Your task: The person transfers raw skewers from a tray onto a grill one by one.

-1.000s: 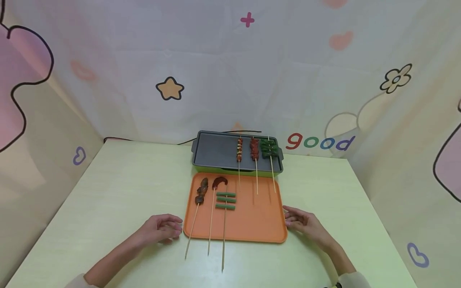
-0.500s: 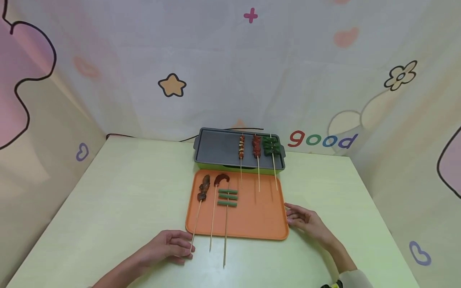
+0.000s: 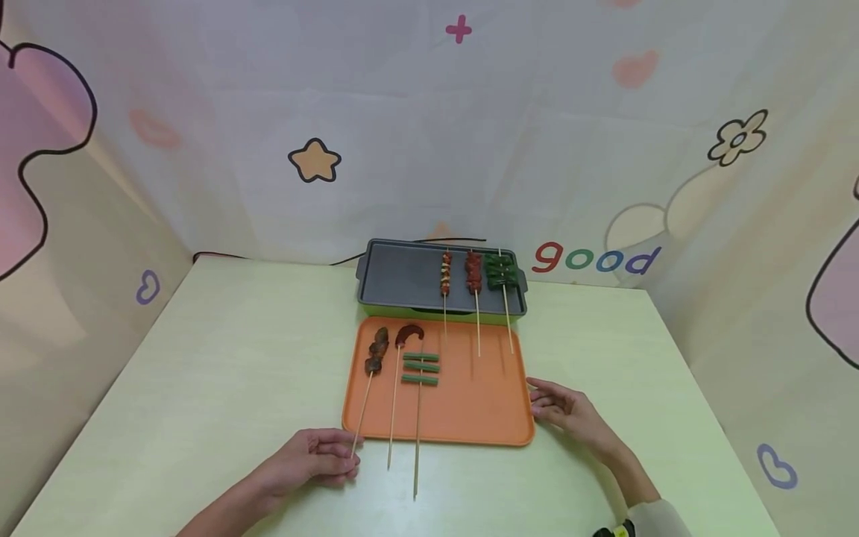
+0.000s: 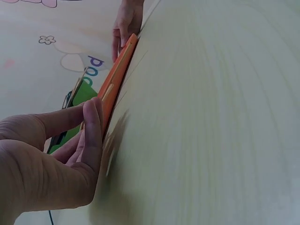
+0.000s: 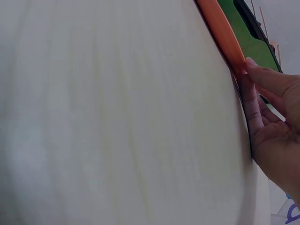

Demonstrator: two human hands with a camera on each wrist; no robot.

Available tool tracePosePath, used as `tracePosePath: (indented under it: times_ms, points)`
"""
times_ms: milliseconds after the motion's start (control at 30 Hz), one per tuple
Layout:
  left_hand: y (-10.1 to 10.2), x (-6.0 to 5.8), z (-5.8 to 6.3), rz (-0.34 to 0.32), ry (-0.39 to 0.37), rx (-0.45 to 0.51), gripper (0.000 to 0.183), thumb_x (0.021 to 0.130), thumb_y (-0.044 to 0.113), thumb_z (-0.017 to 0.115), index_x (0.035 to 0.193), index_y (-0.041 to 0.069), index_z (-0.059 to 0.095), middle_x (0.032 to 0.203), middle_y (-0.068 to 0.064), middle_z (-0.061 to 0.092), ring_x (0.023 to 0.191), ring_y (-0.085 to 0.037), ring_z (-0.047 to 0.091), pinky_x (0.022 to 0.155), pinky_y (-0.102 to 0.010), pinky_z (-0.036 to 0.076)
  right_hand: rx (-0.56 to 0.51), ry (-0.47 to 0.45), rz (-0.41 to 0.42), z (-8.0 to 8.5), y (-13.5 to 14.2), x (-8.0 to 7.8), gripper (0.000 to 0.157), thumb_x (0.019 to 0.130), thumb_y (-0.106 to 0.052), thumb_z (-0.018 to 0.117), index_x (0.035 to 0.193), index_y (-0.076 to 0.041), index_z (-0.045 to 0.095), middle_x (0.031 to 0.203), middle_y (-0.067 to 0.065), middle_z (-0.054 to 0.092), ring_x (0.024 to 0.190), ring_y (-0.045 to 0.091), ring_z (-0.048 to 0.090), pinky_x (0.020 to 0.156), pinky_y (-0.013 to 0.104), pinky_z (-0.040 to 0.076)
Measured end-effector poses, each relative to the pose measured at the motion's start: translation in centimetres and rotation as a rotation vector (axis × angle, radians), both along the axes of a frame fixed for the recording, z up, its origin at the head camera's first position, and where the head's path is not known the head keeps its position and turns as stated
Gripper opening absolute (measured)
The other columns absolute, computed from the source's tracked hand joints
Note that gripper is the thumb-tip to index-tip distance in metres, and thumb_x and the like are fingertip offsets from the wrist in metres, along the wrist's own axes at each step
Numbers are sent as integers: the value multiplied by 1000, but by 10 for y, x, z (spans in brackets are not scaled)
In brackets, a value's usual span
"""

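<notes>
My left hand [image 3: 312, 460] pinches the lower end of a skewer of dark brown meat chunks [image 3: 377, 350], whose food end lies over the left side of an orange tray [image 3: 470, 418]. In the left wrist view, thumb and forefinger meet near the stick [image 4: 108, 91]. My right hand [image 3: 570, 414] is at the tray's right edge; in the right wrist view its thumb and forefinger pinch the rim. Beside the held skewer lie a skewer with a curved dark red piece [image 3: 408, 334] and one with green bean-like pieces [image 3: 420, 368], both sticks jutting past the tray's front edge.
Behind the tray stands a grey grill pan [image 3: 403, 276] on a green base. Across its right half rest a thin mixed skewer [image 3: 446, 274], a red meat skewer [image 3: 473, 272] and a green pepper-like skewer [image 3: 500, 272]. A printed curtain [image 3: 416, 149] encloses the pale table [image 3: 268, 335].
My left hand has moved from beside the tray's left edge forward toward me and to the right, taking hold of the brown skewer's stick end. The right hand stays at the tray edge.
</notes>
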State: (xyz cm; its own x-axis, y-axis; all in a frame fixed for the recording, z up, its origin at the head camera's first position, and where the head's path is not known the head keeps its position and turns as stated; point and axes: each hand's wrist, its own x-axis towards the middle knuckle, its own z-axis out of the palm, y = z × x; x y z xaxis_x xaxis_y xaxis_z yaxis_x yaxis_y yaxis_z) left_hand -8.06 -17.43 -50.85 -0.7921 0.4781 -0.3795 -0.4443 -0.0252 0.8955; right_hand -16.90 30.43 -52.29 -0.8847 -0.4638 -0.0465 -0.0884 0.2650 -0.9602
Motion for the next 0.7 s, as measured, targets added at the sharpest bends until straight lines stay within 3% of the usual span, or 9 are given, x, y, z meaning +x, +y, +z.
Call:
tracePosePath:
  times_ms: [267, 433, 700]
  points:
    - [-8, 0, 5, 17, -17, -11, 58, 95, 10, 71, 144, -12, 48, 102, 5, 73, 99, -12, 75, 83, -24, 59, 18, -16, -9, 1, 1, -1, 55, 100, 0, 61, 149, 11, 41, 126, 34, 57, 101, 1, 66, 89, 15, 54]
    - [-11, 0, 5, 47, -25, -31, 59, 95, 13, 73, 145, -8, 50, 110, -1, 76, 99, -12, 74, 82, -23, 59, 8, -16, -4, 1, 1, -2, 55, 100, 0, 61, 149, 11, 41, 127, 33, 57, 101, 1, 66, 89, 15, 54]
    - [-19, -2, 9, 112, -5, -61, 61, 94, 19, 75, 146, -3, 51, 110, 3, 73, 98, -10, 74, 81, -22, 58, -14, -15, 2, 1, 0, 0, 56, 100, -2, 62, 148, 15, 40, 124, 19, 63, 102, 1, 66, 89, 15, 55]
